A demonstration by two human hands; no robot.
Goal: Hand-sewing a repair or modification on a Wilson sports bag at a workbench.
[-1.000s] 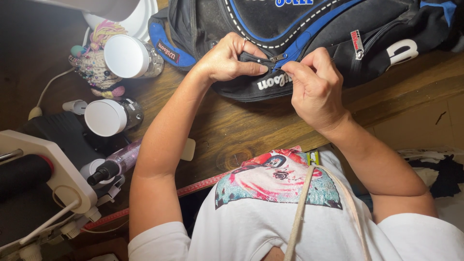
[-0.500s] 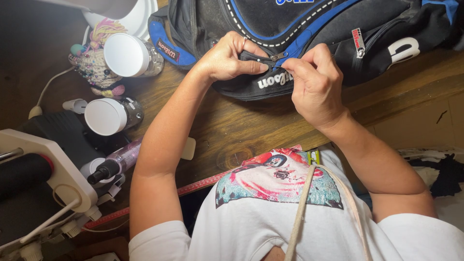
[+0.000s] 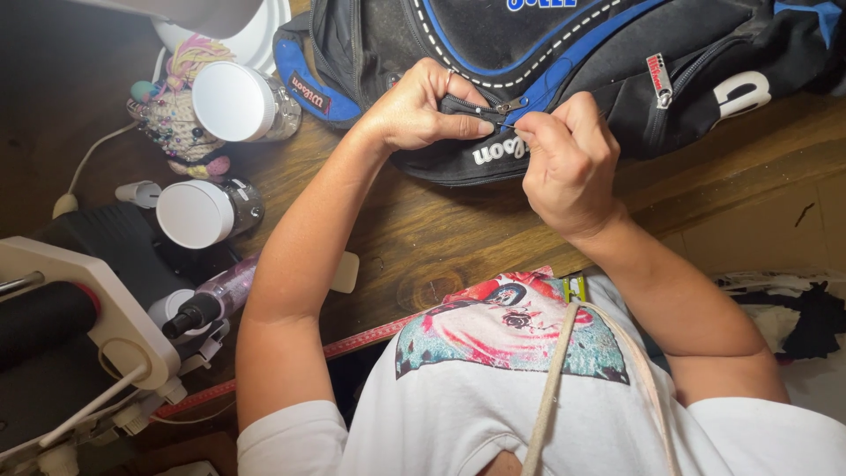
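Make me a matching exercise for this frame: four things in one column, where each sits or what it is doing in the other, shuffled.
1. left hand
2. right hand
3. white-lidded jars
4. red measuring tape

A. along the table's near edge
B. pinching the bag's fabric by the zipper
C. left of the forearm
D. fingertips just below the zipper pull

Pairs: 1-B, 2-D, 3-C, 4-A

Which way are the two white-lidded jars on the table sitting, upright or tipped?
Tipped. Both jars lie on their sides on the wooden table, their round white lids facing the camera and clear bodies stretching away to the right.
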